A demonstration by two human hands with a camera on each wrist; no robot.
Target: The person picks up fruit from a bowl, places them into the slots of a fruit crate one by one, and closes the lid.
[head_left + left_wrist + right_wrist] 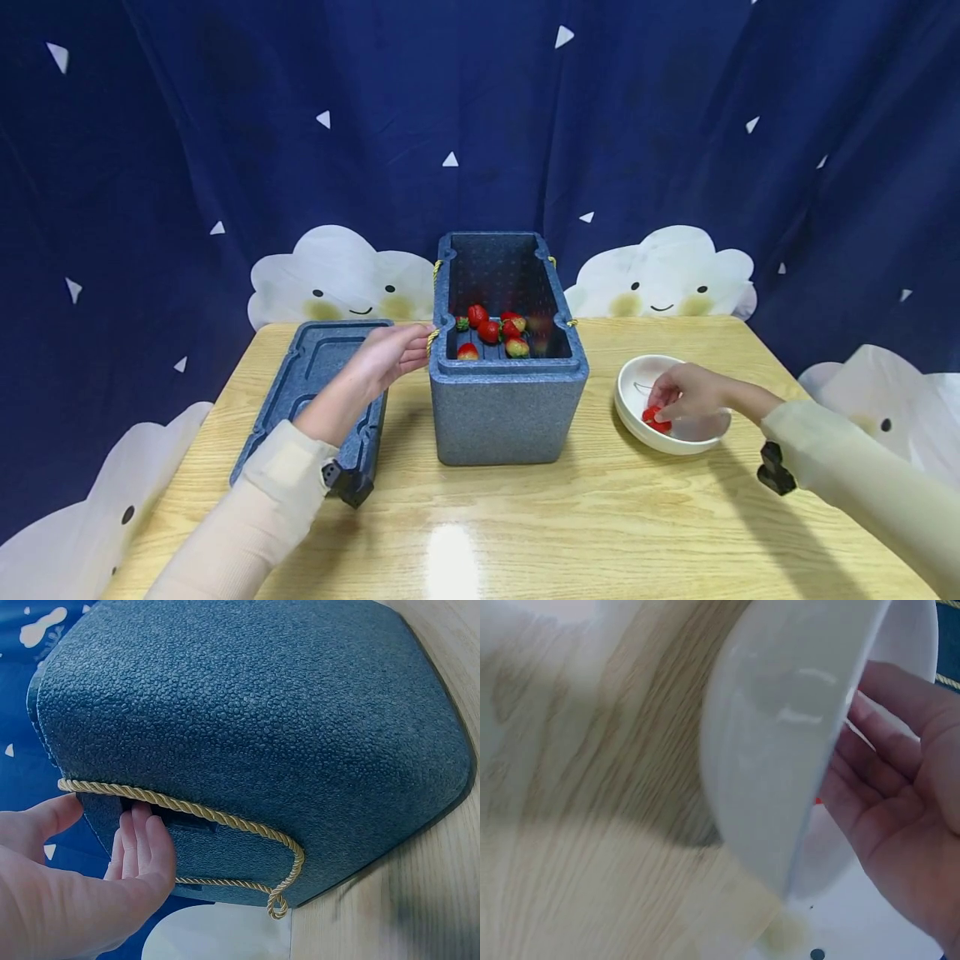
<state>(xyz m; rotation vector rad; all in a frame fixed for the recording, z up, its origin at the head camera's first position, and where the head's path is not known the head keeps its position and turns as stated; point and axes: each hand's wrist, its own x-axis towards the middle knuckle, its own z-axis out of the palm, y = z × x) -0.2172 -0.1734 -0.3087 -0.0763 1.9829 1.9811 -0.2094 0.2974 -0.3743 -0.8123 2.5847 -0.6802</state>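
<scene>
In the head view, a blue-grey foam box [510, 417] stands upright at the middle of the table, with several strawberries [488, 332] on its floor. My left hand [392, 354] rests against the box's left side. The left wrist view shows its fingertips touching the wall beneath a yellow twisted rope [240, 822], with the thumb near the rim. On the right, my right hand [692, 392] reaches into a white bowl [637, 433] and its fingers pinch a red strawberry [656, 420]. From the right wrist, the bowl's wall hides the fingertips and most of that strawberry.
A blue-grey lid [315, 358] lies on the table left of the box, partly under the left forearm. The wooden table [525, 533] carries everything. Behind it hangs a dark blue curtain [495, 108] with white clouds and triangles.
</scene>
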